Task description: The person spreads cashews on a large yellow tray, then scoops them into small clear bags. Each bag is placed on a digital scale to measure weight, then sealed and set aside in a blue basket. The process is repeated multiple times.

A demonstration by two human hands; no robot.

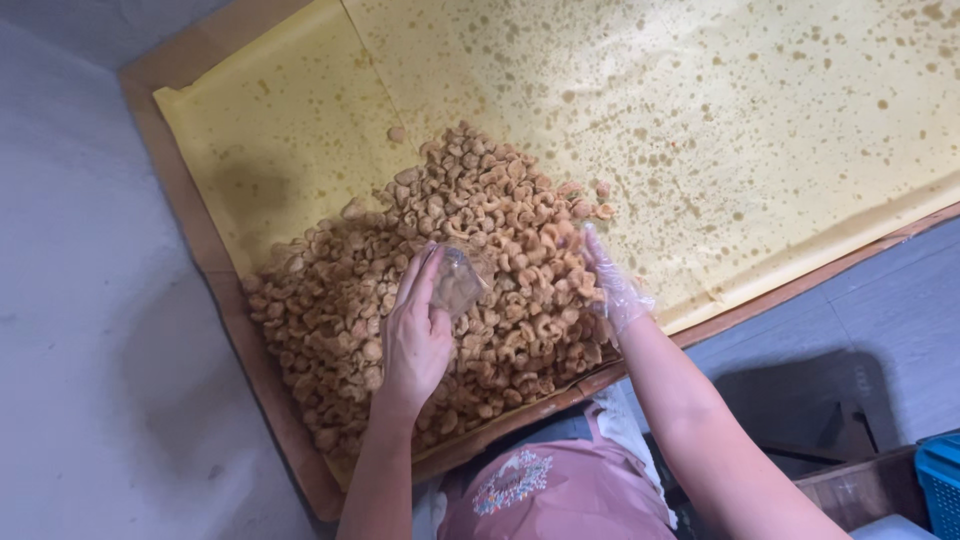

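A golden-brown, tan-mottled heap of fried snack pieces (450, 290) is seen on pale yellow paper (700, 120), which is speckled all over with darker oil spots (densest toward the middle). The paper is framed by a brown cardboard tray (180, 200). A clear, colourless bag (458, 280) and a translucent whitish glove (615, 285) are shown. A pink apron (570, 500) carries a multicoloured round print. A blue latticed crate (940, 485) is visible against grey floor (80, 300).

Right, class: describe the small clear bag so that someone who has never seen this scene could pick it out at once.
Find the big tray lined with stained yellow paper, then the heap of curled golden fried snacks at its near end. Over the middle of that heap, the bare left hand holds the small clear bag, partly filled. It is the only see-through thing there; the right hand wears a thin clear glove.
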